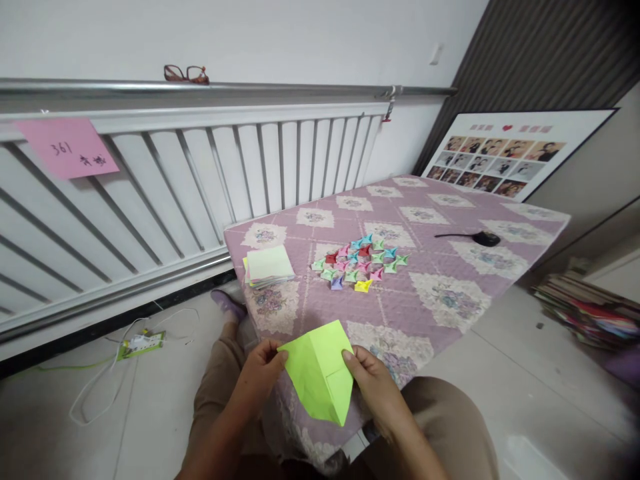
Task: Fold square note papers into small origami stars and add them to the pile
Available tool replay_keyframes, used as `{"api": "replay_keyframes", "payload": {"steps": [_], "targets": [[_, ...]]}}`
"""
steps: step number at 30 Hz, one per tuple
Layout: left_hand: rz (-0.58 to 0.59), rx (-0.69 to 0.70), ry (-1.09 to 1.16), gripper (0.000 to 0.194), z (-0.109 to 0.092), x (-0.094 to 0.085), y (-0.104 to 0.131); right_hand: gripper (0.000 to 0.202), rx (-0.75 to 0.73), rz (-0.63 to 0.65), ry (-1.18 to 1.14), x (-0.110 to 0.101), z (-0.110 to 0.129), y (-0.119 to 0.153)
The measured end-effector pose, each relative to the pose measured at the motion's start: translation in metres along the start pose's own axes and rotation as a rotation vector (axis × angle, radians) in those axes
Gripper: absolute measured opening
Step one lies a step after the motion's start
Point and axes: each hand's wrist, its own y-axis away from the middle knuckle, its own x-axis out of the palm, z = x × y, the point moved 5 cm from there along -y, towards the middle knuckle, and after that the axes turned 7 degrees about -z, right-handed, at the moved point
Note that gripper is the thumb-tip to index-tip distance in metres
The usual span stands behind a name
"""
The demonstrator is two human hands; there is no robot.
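A bright yellow-green sheet of paper [320, 373] with crease lines is held up over the near edge of the table. My left hand [265, 373] pinches its left corner between thumb and fingers. On the opposite side, my right hand [373, 380] grips the paper's right edge, thumb on top. Beyond the sheet, several small folded paper pieces [364, 265] in pink, green, blue, red, yellow and purple stand grouped in rows. To their left lies a stack of square paper sheets [270, 265], with a pale one on top.
A purple flowered cloth covers the table [320, 307]. A black ladle-like object [485, 238] lies at its right. Behind are a white radiator [280, 163], a pink note [67, 148], glasses [186, 73] and a photo board [500, 157]. A power strip [143, 343] rests on the floor.
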Motion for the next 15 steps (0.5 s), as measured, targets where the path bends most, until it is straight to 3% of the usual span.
{"api": "replay_keyframes", "payload": {"steps": [7,11,15], "targets": [[0.065,-0.241,0.338,0.041,-0.004,0.014,0.009,0.039,-0.072,-0.067,0.06,-0.004,0.007,-0.009],[0.22,-0.331,0.287,0.042,0.002,0.015,0.012,0.036,-0.113,-0.128,0.159,-0.011,0.015,-0.011],[0.409,-0.259,0.224,0.046,-0.003,0.016,0.011,0.032,-0.143,0.086,0.29,0.001,0.025,-0.008]]}}
